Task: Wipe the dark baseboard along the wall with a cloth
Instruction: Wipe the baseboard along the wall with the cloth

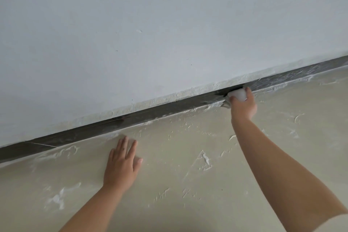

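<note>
Both bare forearms reaching in from the bottom edge; pale sleeve edge (331, 221) at the lower right corner.

Floor (188, 165): pale beige, smooth, with white dried smears and raised flecks scattered across it, thicker along the line below the baseboard.

Left hand (122, 164): palm down, flat on the floor, near the baseboard but apart from it. Fingers (121, 144) straight, slightly spread, pointing toward the wall; thumb out to the right. Holding nothing.

Right hand (243, 106): farther out and to the right, arm extended. Fingers curled round a white cloth (237, 94), bunched into a wad, gripped from below with thumb on the right side. Cloth pressed against the face of the baseboard, touching it, at the upper edge where baseboard meets wall. Small fold of cloth hanging down at the left of the hand, by the floor line.

Dark baseboard (150, 114): long dark grey strip, running diagonally from lower left to upper right. Left of the cloth: mostly dark, few thin pale streaks. Right of the cloth: heavy white dusty streaking.

Wall (169, 24): white-grey, matte, a few small dark specks. Rough, chipped cream band along its bottom edge just above the baseboard.
</note>
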Motion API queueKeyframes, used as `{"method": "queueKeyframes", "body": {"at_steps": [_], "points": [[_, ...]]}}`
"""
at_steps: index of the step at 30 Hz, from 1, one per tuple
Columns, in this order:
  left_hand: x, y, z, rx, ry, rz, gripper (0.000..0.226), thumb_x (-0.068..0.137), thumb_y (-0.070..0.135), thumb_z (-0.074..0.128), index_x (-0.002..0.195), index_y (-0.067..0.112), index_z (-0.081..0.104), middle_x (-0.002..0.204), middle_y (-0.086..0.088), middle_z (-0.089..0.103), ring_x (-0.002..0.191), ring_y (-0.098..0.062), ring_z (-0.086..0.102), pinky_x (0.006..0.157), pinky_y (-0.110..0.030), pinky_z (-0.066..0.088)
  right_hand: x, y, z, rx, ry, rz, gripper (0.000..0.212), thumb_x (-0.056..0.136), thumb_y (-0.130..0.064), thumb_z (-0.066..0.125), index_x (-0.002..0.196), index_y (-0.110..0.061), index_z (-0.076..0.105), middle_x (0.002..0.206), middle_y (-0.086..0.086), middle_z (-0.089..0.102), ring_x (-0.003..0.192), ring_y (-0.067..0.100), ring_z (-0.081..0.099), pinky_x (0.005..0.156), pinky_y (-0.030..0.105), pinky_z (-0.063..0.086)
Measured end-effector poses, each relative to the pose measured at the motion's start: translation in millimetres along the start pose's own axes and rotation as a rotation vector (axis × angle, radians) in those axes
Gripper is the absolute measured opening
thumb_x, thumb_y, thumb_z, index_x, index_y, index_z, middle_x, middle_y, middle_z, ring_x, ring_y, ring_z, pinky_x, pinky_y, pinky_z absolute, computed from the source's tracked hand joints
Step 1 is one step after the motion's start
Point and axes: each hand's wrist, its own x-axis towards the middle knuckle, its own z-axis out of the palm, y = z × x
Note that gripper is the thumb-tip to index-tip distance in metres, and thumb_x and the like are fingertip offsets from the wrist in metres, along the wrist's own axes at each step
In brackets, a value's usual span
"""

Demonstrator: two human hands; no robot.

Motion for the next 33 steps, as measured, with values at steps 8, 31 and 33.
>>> {"method": "queueKeyframes", "body": {"at_steps": [8,31,33], "points": [[0.0,-1.5,-1.7,-0.025,-0.006,0.002,0.061,0.095,0.045,0.03,0.145,0.022,0.003,0.154,-0.008,-0.011,0.142,-0.02,-0.008,0.114,-0.033,0.0,2.9,-3.7,9.1,0.13,0.032,0.168,0.059,0.08,0.0,0.059,0.133,-0.019,0.044,0.125,0.009,0.054,0.096,0.015,0.054,0.076,0.015,0.037],[-11.0,7.3,-21.1,-0.072,0.104,-0.041,0.086,0.082,0.055,-0.003,0.124,0.005,0.053,0.137,-0.019,0.045,0.13,-0.034,0.038,0.104,-0.046,0.033,-138.5,9.9,64.2,-0.237,-0.519,-0.119,0.057,0.089,-0.014,0.052,0.141,-0.02,0.03,0.107,0.018,0.064,0.091,0.027,0.057,0.066,0.016,0.033],[-16.5,5.7,-25.1,-0.09,0.077,-0.042,0.087,0.091,0.051,-0.004,0.103,-0.001,0.066,0.114,-0.023,0.062,0.109,-0.039,0.058,0.086,-0.052,0.047,-158.8,12.6,81.2,-0.216,-0.593,-0.071,0.058,0.09,-0.015,0.052,0.142,-0.019,0.027,0.11,0.019,0.063,0.094,0.026,0.057,0.065,0.015,0.03]]}}
